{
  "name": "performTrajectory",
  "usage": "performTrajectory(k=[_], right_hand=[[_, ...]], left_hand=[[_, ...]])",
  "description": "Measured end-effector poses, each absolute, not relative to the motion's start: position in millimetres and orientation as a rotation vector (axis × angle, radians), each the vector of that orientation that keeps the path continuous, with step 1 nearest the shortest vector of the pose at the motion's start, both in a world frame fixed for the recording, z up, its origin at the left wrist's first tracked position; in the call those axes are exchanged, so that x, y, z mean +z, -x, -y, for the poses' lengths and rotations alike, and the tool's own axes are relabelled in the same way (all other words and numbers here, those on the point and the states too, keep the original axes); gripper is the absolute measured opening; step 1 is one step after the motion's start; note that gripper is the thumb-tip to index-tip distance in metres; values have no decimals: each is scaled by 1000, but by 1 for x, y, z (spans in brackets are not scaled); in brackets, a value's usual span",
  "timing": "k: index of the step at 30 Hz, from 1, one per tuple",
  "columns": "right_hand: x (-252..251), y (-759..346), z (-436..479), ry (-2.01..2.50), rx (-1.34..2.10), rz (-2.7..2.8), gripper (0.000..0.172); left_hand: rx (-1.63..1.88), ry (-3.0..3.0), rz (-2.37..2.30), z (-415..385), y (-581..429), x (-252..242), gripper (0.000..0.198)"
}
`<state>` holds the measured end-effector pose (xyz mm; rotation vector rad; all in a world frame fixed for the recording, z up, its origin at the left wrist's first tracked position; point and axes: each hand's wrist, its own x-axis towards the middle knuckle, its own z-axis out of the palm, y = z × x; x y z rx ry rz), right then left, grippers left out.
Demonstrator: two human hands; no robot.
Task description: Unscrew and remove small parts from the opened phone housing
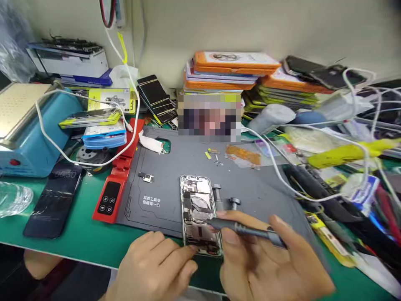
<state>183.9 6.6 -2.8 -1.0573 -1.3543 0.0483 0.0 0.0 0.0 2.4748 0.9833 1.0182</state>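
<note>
An opened phone (198, 209) with its insides bare lies on the dark grey work mat (250, 184) near the front edge. My right hand (269, 267) is closed round a dark metal screwdriver (244, 229), whose tip rests on the phone's middle. My left hand (156, 267) sits at the phone's lower left corner, fingers curled and pinched against its edge. Two small dark parts (225, 200) stand on the mat just right of the phone.
A black phone (54, 198) lies face up at left beside a red device (114, 184) and a blue machine (28, 133). Stacked boxes (232, 73) line the back. White cables (282, 171), a yellow tool (347, 152) and clutter crowd the right.
</note>
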Motion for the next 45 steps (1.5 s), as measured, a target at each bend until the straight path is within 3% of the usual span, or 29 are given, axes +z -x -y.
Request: performTrajectory(k=[14,20,26,45], right_hand=[[-6,-177,-5,1141,37,1373,73],[-5,-177,-6,1177,-14,1409,59],[-11,-180,-3,1145,66,1431,70],[-16,-185,2,1154,110,1676,74]], left_hand=[[1002,-2446,-999,0,5,-4,24],[1005,-2498,-1163,0,0,-5,27],[977,-2509,-1140,-1,0,-2,26],[1003,-2524,-1122,-1,0,-4,27]])
